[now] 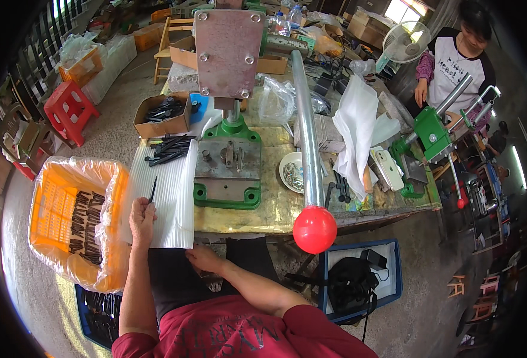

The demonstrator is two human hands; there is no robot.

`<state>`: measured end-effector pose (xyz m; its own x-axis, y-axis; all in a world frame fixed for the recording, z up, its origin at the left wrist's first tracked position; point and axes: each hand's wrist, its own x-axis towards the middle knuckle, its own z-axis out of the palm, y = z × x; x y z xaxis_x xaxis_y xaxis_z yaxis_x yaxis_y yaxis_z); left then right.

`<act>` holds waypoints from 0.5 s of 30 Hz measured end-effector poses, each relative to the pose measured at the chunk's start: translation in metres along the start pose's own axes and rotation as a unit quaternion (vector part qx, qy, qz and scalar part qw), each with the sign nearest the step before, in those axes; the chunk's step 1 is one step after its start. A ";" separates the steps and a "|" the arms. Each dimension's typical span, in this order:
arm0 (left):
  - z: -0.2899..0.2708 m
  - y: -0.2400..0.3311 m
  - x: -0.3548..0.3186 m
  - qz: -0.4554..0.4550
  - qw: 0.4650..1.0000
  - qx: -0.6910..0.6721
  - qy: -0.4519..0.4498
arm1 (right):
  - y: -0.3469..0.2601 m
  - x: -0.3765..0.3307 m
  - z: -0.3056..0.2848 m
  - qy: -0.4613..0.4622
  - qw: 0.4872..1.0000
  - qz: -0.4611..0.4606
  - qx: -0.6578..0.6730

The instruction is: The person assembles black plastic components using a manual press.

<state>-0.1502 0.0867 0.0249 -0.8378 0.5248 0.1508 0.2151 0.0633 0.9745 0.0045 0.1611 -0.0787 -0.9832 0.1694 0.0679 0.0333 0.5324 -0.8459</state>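
My left hand (141, 224) is closed around a slim black rod-like part (153, 190), which points up and away over a ribbed white foam sheet (171, 206). My right hand (206, 259) rests low over my lap, just below the table's front edge and near the sheet's corner. Its fingers are curled, and whether they hold anything is hidden. On the far end of the sheet lies a pile of black parts (171, 149). Beyond my hands stands a green hand press (227, 173) with a steel lever (308, 131) ending in a red ball knob (315, 230).
An orange plastic-lined crate (54, 209) holding black parts stands at left. A cardboard box (162, 122) of black parts sits behind the sheet. Right of the press are a bowl (285, 173) of small metal pieces and a phone (388, 169). A co-worker (454, 71) stands by another press (433, 137).
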 end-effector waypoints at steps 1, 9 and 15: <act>0.000 -0.001 0.000 0.003 1.000 -0.004 -0.003 | 0.000 0.000 0.000 -0.004 1.000 0.004 -0.003; 0.001 0.003 0.000 -0.007 1.000 -0.008 -0.001 | -0.002 0.000 -0.002 -0.019 1.000 0.021 -0.012; 0.000 0.003 0.000 -0.009 1.000 -0.001 -0.005 | -0.006 -0.001 -0.005 -0.014 1.000 0.016 -0.016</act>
<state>-0.1495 0.0868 0.0275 -0.8363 0.5322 0.1319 0.1998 0.0717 0.9772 0.0060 0.1619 -0.0711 -0.9860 0.1646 0.0263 0.0704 0.5541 -0.8295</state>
